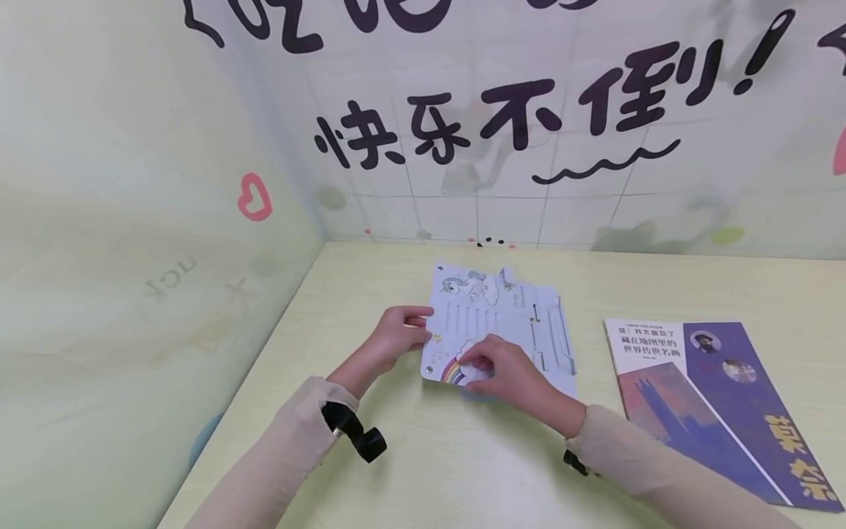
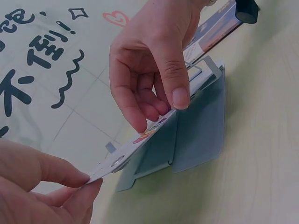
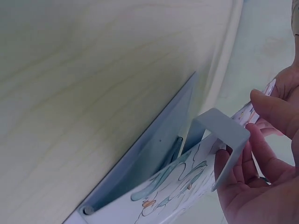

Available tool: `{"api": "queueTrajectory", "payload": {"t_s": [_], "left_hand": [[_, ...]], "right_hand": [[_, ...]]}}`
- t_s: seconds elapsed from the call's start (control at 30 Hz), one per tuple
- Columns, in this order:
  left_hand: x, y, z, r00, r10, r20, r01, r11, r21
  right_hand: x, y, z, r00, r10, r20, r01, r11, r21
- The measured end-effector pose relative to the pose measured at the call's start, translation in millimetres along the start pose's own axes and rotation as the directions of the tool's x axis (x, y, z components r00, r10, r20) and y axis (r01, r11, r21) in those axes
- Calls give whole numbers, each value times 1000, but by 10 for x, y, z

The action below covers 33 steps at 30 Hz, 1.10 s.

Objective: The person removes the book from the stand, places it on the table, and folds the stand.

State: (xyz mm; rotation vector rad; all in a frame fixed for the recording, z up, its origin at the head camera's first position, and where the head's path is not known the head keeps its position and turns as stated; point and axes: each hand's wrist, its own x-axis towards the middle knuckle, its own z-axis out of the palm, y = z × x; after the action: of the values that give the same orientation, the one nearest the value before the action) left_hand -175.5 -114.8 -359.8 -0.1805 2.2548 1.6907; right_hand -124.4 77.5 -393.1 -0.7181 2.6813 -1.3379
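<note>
A white metal book stand (image 1: 471, 323), printed with a unicorn and a rainbow, is held tilted over the table. My left hand (image 1: 396, 336) pinches its left edge between thumb and fingers. At the near edge, by the rainbow, my right hand (image 1: 509, 371) has its thumb at the rim and its fingers curled over the printed face. A grey back plate (image 2: 198, 126) with a wire prop stands folded out behind the panel, as the left wrist view shows. In the right wrist view a bent metal tab (image 3: 224, 126) juts from the panel beside my right fingers.
On the right of the table (image 1: 502, 470) lies a purple and white book (image 1: 720, 397). A printed cloth backdrop (image 1: 463, 209) rises at the back and on the left. Each sleeve has a black camera mount (image 1: 357, 433) at the wrist.
</note>
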Motion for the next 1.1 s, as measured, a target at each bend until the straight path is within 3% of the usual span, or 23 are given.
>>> {"api": "queueTrajectory", "payload": {"t_s": [0.57, 0.9, 1.1], "left_hand": [[172, -411, 15, 995, -101, -18, 101, 995, 4], [204, -463, 17, 995, -103, -9, 103, 995, -6], [225, -460, -1, 993, -117, 16, 118, 993, -11]], "right_hand": [[121, 28, 179, 992, 93, 83, -75, 979, -192], [116, 34, 222, 990, 109, 92, -84, 967, -240], [110, 28, 191, 990, 82, 112, -56, 975, -214]]}}
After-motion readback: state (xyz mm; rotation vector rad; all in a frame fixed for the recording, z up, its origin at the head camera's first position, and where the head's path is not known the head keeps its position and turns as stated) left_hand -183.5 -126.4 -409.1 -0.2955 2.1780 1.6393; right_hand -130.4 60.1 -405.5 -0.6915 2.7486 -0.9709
